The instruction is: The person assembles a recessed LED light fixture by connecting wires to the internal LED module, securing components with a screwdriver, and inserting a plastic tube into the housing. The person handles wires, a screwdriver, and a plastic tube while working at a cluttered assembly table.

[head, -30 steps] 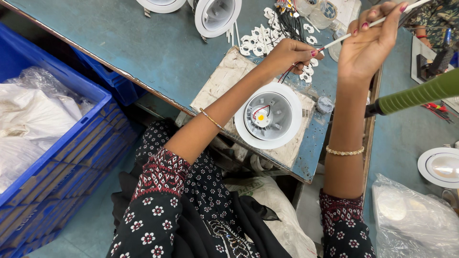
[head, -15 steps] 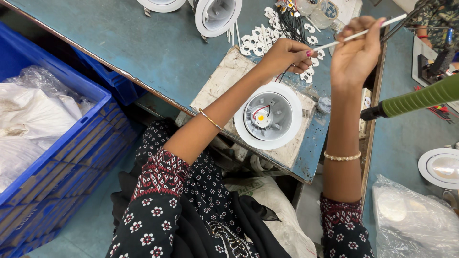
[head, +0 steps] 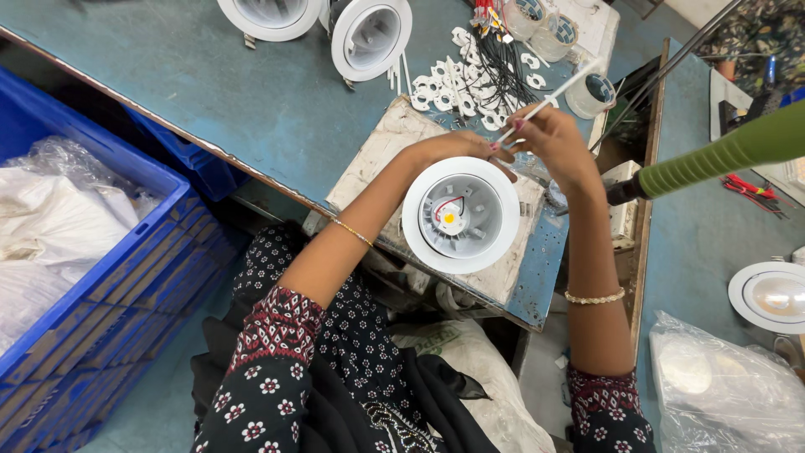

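Head view: both hands meet at the white downlight's (head: 460,215) twelve o'clock rim.
Right hand (head: 560,147) grip pinches a thin white tube (head: 549,99); left hand (head: 453,148) grip rests curled, holding unclear. Keep the tube steady, low.

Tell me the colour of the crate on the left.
Blue: the crate shows best in the head view, holding white plastic bags.

I see a blue-green bench (head: 210,92). On it: worn white board (head: 381,159) carrying a white round lamp housing (head: 461,215), two more housings (head: 371,35), small white clips (head: 444,84), black wires (head: 501,71), tape rolls (head: 591,92).
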Tool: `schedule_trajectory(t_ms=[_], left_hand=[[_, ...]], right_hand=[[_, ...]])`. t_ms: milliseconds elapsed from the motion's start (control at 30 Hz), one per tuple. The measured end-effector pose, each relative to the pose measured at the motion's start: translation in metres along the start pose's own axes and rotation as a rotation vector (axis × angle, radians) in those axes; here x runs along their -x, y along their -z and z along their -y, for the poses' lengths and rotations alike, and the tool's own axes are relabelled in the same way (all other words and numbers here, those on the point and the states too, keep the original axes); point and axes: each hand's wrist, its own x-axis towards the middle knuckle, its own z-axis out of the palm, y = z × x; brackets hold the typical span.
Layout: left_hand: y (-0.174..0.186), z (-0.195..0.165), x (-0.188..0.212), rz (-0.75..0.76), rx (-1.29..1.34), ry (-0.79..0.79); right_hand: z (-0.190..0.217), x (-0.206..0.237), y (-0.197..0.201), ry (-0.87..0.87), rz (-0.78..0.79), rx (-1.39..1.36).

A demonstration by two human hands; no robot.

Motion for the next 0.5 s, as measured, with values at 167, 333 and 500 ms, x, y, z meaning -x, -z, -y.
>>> schedule_trajectory(t_ms=[167, 333, 500], left_hand=[[0.016, 0.031, 0.000, -0.008, -0.267, -0.047], [0.023, 0.051, 0.034, -0.098, -0.031, 0.021], [-0.014, 0.030, 0.082, -0.497, -0.158, 0.039]], right_hand=[[-0.007, 0.000, -0.007, -0.175, 0.068, 0.005], [-0.046, -0.003, -0.027, -0.255, 0.135, -0.181], [-0.090, -0.008, -0.036, -0.157, 0.298, -0.347]])
